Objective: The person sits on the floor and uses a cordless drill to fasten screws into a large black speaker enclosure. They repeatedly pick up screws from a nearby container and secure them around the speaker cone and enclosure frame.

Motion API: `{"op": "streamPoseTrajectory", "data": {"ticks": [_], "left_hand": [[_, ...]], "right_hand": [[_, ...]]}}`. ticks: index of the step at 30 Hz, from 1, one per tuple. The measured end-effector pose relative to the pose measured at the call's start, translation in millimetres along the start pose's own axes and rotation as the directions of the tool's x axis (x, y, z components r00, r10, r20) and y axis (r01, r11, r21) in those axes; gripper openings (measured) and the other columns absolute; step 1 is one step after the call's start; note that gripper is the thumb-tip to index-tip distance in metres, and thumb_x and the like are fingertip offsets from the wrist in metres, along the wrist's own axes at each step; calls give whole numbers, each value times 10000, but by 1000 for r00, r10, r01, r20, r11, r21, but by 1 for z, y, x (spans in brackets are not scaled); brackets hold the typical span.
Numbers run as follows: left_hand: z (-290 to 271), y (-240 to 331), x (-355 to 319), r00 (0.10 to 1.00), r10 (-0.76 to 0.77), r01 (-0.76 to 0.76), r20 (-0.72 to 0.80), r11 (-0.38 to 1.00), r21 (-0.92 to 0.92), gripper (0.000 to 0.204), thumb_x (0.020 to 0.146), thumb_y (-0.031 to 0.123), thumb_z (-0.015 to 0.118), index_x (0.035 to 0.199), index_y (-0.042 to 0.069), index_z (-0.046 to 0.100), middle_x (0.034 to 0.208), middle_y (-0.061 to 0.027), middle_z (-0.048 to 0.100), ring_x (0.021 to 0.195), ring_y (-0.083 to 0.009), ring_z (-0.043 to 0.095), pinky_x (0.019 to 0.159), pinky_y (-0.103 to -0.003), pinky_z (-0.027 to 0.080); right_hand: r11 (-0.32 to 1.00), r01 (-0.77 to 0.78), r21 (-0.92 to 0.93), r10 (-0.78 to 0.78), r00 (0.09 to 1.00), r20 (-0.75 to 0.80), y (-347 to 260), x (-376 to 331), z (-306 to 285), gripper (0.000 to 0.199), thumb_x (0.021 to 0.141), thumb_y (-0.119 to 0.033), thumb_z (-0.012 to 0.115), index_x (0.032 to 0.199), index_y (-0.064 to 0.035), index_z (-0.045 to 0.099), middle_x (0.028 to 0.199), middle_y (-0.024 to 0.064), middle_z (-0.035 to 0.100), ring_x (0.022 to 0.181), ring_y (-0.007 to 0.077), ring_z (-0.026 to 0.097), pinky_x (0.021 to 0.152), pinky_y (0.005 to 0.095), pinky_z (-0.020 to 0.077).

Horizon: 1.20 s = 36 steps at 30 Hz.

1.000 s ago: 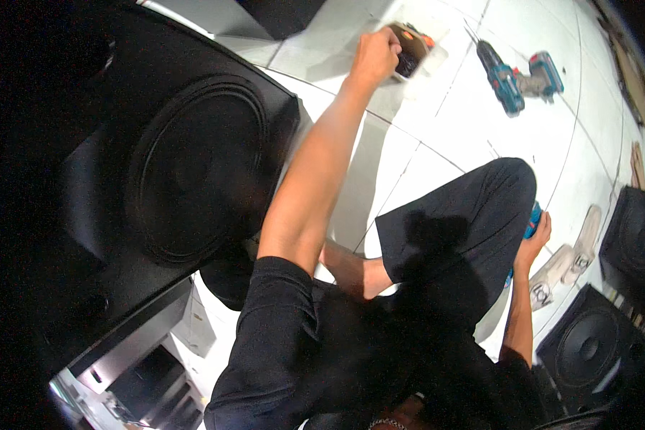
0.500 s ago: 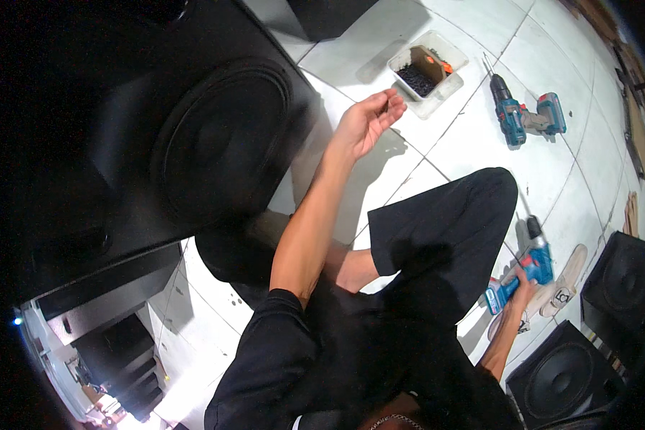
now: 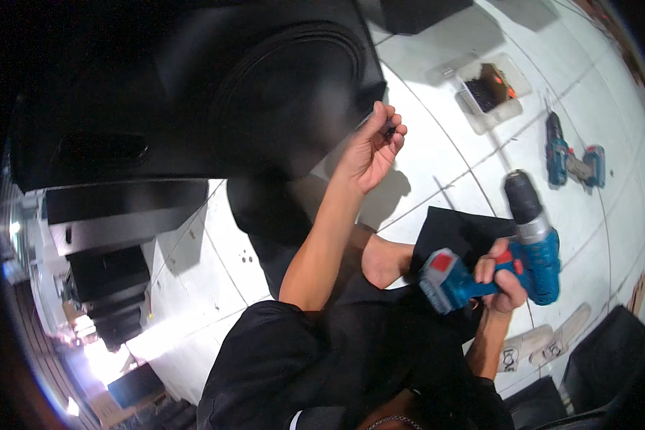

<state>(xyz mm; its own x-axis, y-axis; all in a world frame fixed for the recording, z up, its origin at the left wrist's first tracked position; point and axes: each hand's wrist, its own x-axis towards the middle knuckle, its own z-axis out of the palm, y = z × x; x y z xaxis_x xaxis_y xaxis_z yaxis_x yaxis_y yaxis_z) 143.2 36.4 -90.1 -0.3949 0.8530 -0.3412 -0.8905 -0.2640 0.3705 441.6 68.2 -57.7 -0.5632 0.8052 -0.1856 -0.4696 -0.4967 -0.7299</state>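
Note:
My right hand (image 3: 505, 283) is wrapped round the handle of a blue cordless drill (image 3: 539, 251), raised above my bent leg. The drill's black chuck and long bit point toward the far side. My left hand (image 3: 376, 147) is palm up with its fingers curled, just beside the edge of a large black speaker cabinet (image 3: 294, 93). Between those fingers sit small dark pieces that look like black screws (image 3: 389, 130). A clear plastic tub (image 3: 471, 107) on the floor holds a heap of similar black screws, a brown piece and orange bits.
A second blue drill (image 3: 557, 154) lies on the white tiled floor (image 3: 437, 136) at right. Sandals (image 3: 552, 344) and black speaker boxes (image 3: 609, 351) stand at the lower right. More dark cabinets (image 3: 107, 276) are lined up at left. My bare foot (image 3: 385, 261) rests below my left hand.
My right hand has lifted the drill up and inward from the right side. My left hand has drawn away from the tub toward the speaker cabinet. The view has shifted.

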Motion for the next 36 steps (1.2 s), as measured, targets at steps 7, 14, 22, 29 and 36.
{"op": "streamPoseTrajectory", "data": {"ticks": [7, 14, 22, 29, 36], "left_hand": [[-9, 8, -11, 982, 153, -161, -108, 984, -72, 288, 877, 310, 656, 949, 36, 604, 860, -77, 611, 809, -172, 597, 679, -228, 530], [-14, -2, 2, 966, 165, -193, -199, 973, -128, 273, 878, 308, 654, 960, 54, 594, 833, -53, 590, 773, -145, 581, 662, -213, 521], [-29, 3, 12, 959, 195, -211, -205, 976, -60, 246, 896, 288, 639, 985, 61, 613, 885, -44, 615, 816, -134, 596, 667, -213, 518], [-65, 16, 34, 946, 230, -173, -228, 954, 244, 165, 950, 153, 586, 1071, 42, 604, 1000, -75, 644, 938, -139, 625, 777, -232, 537], [-84, 13, 58, 940, 249, -170, -234, 934, 313, 204, 938, 87, 582, 1129, 17, 596, 1024, -63, 631, 962, -122, 616, 811, -238, 543]], "right_hand": [[933, -342, 109, 338, 940, 55, 51, -6, 7, 415, 692, -155, 696, 986, 78, 517, 639, 83, 555, 505, 151, 555, 518, 274, 490], [893, -428, 138, 425, 904, 52, 64, 3, -4, 386, 705, -168, 697, 968, 62, 532, 623, 72, 549, 510, 149, 568, 533, 275, 496], [867, -483, 125, 475, 876, 87, 73, 17, -6, 393, 725, -177, 680, 995, 69, 536, 703, 90, 570, 547, 151, 580, 547, 294, 504], [872, -461, 163, 472, 881, -27, 96, 40, 14, 384, 785, -104, 668, 1111, 54, 540, 805, 103, 613, 686, 166, 611, 713, 341, 528], [846, -482, 228, 515, 850, -114, 121, 55, 5, 313, 787, -100, 645, 1050, 37, 545, 758, 84, 578, 639, 155, 570, 662, 330, 487]]}}
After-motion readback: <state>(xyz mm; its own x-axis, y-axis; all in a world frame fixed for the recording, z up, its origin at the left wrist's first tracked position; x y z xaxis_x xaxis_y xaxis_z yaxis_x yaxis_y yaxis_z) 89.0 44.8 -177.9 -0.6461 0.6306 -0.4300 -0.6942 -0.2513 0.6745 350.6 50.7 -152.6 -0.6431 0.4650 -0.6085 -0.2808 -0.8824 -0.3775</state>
